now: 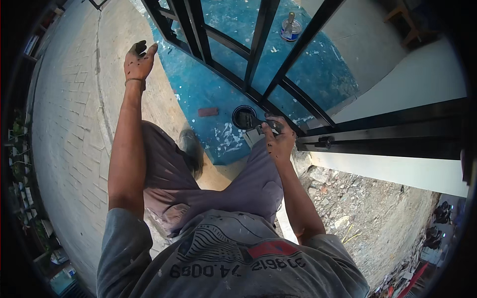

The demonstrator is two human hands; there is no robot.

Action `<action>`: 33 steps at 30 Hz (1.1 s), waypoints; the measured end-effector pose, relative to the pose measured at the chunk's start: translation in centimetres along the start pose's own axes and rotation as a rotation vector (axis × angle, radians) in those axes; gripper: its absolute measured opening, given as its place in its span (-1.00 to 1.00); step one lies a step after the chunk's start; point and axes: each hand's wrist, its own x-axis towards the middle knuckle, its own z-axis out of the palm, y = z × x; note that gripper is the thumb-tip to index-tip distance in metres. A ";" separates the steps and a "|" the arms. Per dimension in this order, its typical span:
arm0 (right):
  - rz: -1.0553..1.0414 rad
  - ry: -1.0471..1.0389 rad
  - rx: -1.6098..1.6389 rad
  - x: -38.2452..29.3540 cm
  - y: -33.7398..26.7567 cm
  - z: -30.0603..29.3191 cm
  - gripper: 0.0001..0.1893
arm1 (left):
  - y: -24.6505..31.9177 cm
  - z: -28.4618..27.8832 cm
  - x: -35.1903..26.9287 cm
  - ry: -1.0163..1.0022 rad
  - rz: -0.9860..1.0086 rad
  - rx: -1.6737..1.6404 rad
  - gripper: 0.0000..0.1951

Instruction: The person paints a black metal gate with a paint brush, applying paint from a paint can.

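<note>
A paintbrush [255,121] is in my right hand [280,139]. Its dark bristle end reaches over the round can of black paint [234,118], and my fingers hide most of its handle. Whether the bristles touch the paint I cannot tell. My left hand [138,63] is raised out to the left, near the black metal frame [223,72], apart from it. Its fingers are partly curled, smeared black, with nothing visible in them. The frame's glossy bars stand over a paint-spattered blue sheet [193,97].
A reddish-brown roll or block [208,111] lies left of the paint can. Beyond the bars stands a second can [291,31] with a brush in it. A latch [325,142] sits on the frame at right. Rubble [335,193] lies below a white wall; paving [70,130] stretches left.
</note>
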 end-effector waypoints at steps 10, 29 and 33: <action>-0.027 -0.233 -0.456 4.9 7.7 5.3 -0.85 | -0.1 -1.2 -2.2 0.052 0.310 0.452 -0.35; 0.129 0.072 -0.251 3.8 7.9 7.2 -0.87 | -2.9 -0.7 -0.3 -0.101 0.419 0.419 -0.38; 0.184 0.189 -0.176 3.1 7.7 6.5 -0.88 | -3.7 -0.4 0.5 -0.157 0.419 0.390 -0.35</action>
